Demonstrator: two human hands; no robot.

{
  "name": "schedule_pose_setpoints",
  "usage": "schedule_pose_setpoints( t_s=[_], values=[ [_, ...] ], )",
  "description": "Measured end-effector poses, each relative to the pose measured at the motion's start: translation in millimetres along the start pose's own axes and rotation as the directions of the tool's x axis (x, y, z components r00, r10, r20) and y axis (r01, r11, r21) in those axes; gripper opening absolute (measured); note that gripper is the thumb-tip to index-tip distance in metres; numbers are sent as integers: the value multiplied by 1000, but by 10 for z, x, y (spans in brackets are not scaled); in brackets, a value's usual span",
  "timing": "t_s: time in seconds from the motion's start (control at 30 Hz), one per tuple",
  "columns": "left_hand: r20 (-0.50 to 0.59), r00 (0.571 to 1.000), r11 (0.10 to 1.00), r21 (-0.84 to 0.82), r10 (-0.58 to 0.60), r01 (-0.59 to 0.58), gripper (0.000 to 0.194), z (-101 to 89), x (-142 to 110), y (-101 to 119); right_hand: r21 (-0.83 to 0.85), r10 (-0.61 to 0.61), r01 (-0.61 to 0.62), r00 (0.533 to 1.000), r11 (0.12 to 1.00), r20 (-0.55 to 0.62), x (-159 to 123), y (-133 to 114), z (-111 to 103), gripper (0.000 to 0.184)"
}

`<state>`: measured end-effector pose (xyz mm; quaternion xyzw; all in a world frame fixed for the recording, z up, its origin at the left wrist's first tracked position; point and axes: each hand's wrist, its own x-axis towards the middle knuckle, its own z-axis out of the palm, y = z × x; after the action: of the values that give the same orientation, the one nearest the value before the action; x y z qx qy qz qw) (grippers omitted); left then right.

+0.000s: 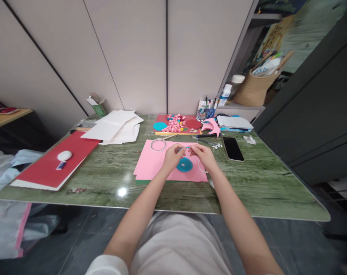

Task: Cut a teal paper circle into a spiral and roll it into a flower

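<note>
My left hand (173,154) and my right hand (203,156) meet over a pink paper sheet (152,162) on the green table (110,168). Both pinch a thin blue strip (187,147) stretched between their fingertips. Just below the hands a blue paper disc (184,165) lies on the pink sheet. A clear tape ring (158,144) rests at the sheet's far left corner, and another ring (201,168) shows beside my right wrist.
A black phone (232,148) lies right of the hands. At the back sit a red sheet with small pink paper rolls (175,123), white sheets (116,128), pens (206,105). A red board (55,160) with a white lump lies at left.
</note>
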<state>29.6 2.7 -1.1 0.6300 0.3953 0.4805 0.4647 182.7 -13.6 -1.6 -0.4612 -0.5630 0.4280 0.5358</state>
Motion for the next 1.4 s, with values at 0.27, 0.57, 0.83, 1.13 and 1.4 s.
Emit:
schedule_pose_setpoints(
  t_s=[0.27,0.57,0.83,1.13,1.4],
  values=[
    [-2,1000,999,-31,-8,8,20,6,-11,32,-58,-65,65,998,996,1,-10,-33,12,20],
    [-1,1000,1000,-17,1,-1,20,20,-31,66,-104,-81,78,996,992,-28,3,6,6,20],
    [-2,1000,1000,-17,11,-11,20,24,-32,54,-109,-73,69,997,992,-38,-5,-6,11,24],
    [-9,1000,1000,-1,13,-13,18,13,-29,61,-26,-35,35,999,999,-21,-1,19,-10,28],
    [-9,1000,1000,-3,14,-14,19,14,-32,61,-84,-54,53,998,995,-10,-11,-27,13,26]
  ],
)
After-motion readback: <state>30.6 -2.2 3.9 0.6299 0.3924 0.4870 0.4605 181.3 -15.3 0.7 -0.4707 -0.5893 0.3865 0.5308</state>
